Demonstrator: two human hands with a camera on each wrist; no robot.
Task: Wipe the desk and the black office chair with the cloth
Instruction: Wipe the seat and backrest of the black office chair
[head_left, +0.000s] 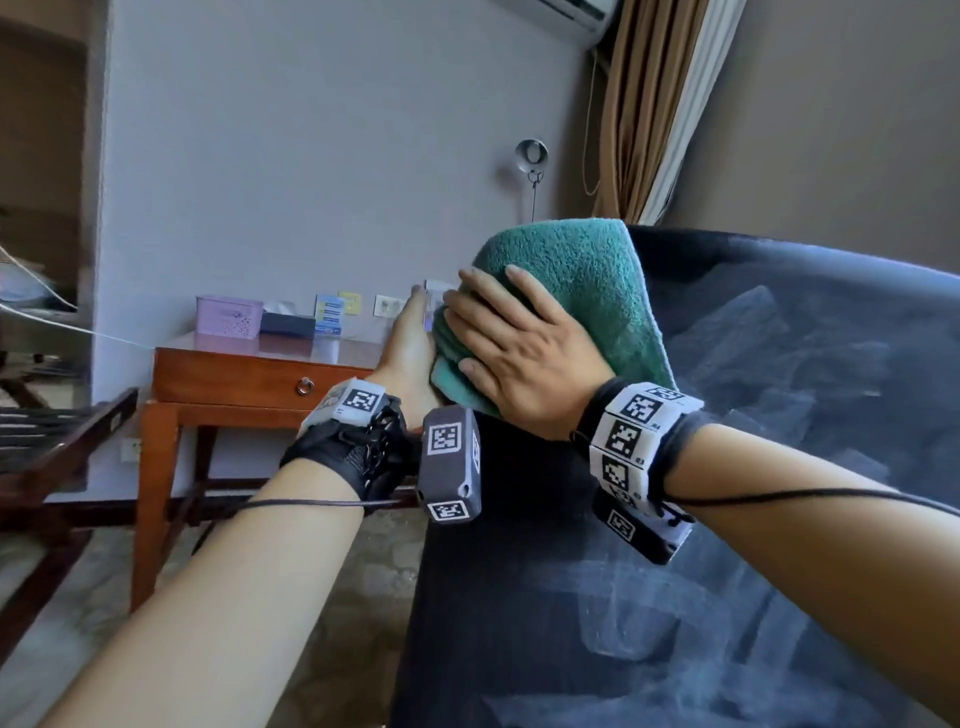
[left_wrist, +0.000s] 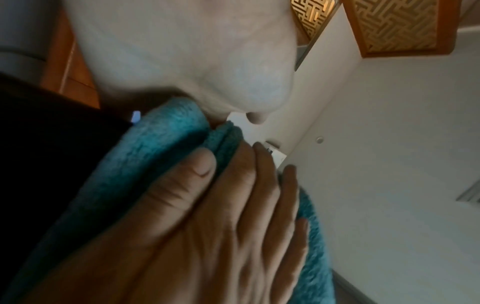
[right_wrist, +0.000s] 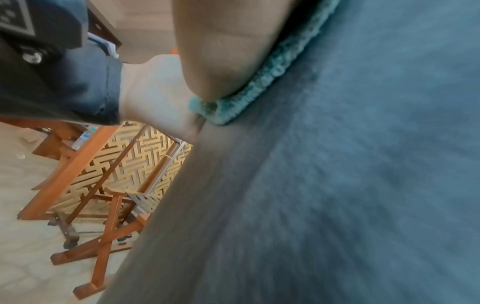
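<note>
Nearest, the black office chair (head_left: 727, 597) filled five o'clock. On its upper edge our right grip (head_left: 519, 358), fingers spread, pressed the cloth (head_left: 587, 275) flat; our left grip (head_left: 410, 343), fingers straight, touched its nine-o'clock fold. Beyond, at nine o'clock, stood the bench (head_left: 234, 374).

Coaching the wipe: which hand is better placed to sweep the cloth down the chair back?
Probably right: the right hand lies spread on the green cloth against the black office chair; the left hand sits beside its edge.
</note>
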